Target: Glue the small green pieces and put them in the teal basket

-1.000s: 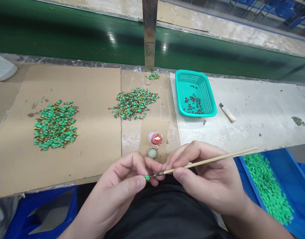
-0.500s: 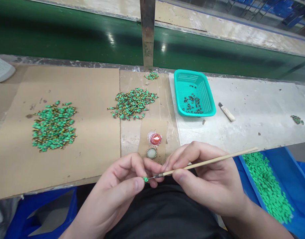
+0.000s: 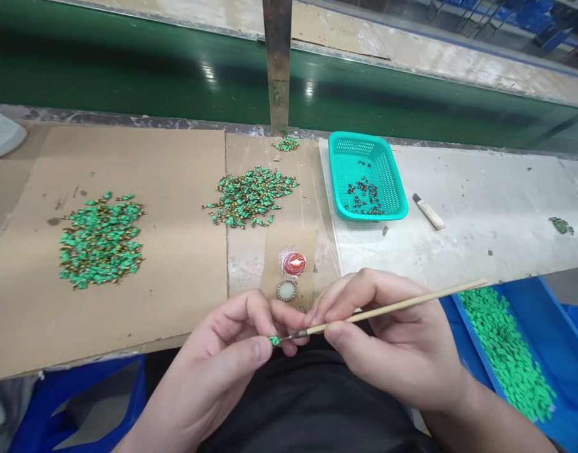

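Left hand (image 3: 227, 362) pinched a tiny, rounded green piece (image 3: 274, 340) before the cardboard-covered worktop (image 3: 185, 251); right hand (image 3: 402, 355) held a slim wooden-handled tool (image 3: 392, 306). Judged light and rigid, the piece required an edge grip.

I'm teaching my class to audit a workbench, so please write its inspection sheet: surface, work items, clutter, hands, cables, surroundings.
Surface: stained cardboard; marked white sheet.
Work items: small green piece; wooden-handled tool, thin tip at the piece; two large green-and-gold piles, left pile and middle pile.
Clutter: white-handled tool right of the turquoise basket; scattered flecks.
Hands: left hand pinches the piece; right hand grips the wooden-handled tool.
Cables: nothing seen.
Surroundings: blue tray, lower right; green panel behind.
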Motion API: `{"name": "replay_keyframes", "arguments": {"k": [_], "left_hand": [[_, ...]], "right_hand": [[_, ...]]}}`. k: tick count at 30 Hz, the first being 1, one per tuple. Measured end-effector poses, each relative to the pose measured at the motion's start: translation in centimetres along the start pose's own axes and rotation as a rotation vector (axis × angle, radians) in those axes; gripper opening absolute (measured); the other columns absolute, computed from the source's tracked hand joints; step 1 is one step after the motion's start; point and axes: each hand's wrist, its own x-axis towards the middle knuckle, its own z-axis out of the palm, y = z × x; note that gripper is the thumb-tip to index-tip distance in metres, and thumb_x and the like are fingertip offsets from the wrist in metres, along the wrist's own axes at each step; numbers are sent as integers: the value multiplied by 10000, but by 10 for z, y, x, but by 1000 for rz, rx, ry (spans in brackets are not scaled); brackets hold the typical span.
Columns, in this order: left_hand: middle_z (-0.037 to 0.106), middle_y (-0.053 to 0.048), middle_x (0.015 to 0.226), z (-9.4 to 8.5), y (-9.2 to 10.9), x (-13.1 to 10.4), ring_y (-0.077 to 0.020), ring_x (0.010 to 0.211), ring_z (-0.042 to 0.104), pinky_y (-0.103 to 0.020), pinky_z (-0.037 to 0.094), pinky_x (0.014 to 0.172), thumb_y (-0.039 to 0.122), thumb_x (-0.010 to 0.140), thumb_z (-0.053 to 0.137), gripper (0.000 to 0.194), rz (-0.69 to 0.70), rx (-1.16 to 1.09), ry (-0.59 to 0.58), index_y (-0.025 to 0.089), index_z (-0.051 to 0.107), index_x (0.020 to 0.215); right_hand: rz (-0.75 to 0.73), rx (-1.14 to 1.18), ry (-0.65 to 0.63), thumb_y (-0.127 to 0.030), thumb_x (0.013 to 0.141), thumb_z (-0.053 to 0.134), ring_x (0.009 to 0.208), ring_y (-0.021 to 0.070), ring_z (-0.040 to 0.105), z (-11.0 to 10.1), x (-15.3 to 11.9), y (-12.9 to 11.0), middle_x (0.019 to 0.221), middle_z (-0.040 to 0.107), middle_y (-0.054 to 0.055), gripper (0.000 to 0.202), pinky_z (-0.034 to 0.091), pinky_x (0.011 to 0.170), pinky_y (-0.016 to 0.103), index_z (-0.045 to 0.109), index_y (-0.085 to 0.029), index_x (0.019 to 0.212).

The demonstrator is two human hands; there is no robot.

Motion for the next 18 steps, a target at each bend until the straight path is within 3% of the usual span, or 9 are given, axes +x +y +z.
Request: {"name": "replay_keyframes", "arguments": {"k": [9, 18], "left_hand": [[953, -62, 1108, 0, 0, 0, -201, 959, 832, -258, 677, 919, 335, 996, 1015, 135, -10, 4, -36, 263, 926, 924], [950, -85, 1018, 4, -3, 2, -235, 884, 837, -287, 687, 836, 364, 936, 1062, 219, 52, 66, 54, 246, 901, 848]], "right_hand": [[-6, -2, 4, -124, 1047, 872, 857, 239, 914, -1, -2, 0, 956, 927, 77, 149, 767, 786, 355, 825, -245, 973], [-22, -89, -20, -154, 1036, 883, 818, 230, 881, -3, 0, 0, 922, 917, 66, 141, 729, 735, 337, 812, -251, 962]]}}
